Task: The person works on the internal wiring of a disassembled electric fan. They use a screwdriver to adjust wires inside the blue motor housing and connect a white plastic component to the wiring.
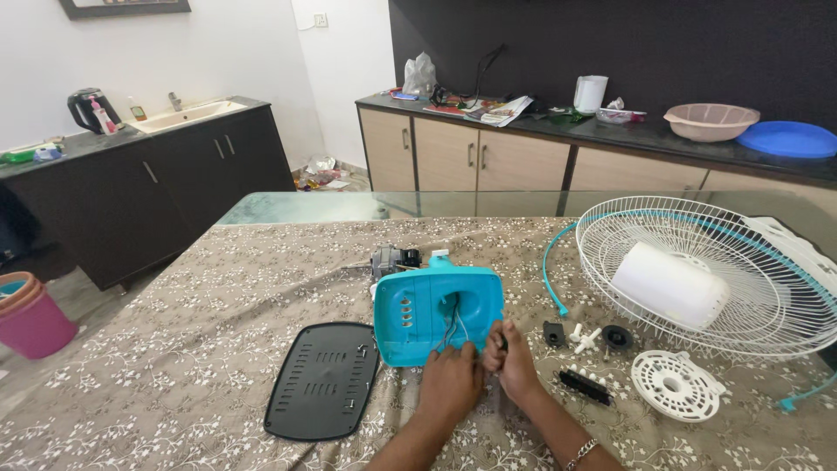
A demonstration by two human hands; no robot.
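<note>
A turquoise plastic fan housing (427, 310) stands on the patterned tablecloth with thin wires coming out of its opening. My left hand (449, 379) rests against the housing's lower front edge, fingers at the wires. Right beside it, my right hand (510, 358) pinches something small and dark at the housing's lower right corner; what it is cannot be made out. A grey motor (395, 259) sits just behind the housing.
A black vented base plate (323, 379) lies left of my hands. To the right are a white wire fan guard (697, 270) with a white motor cover in it, a white round disc (673, 384), small black and white knobs (588, 338) and a turquoise rim strip (551, 270). Counters line the walls.
</note>
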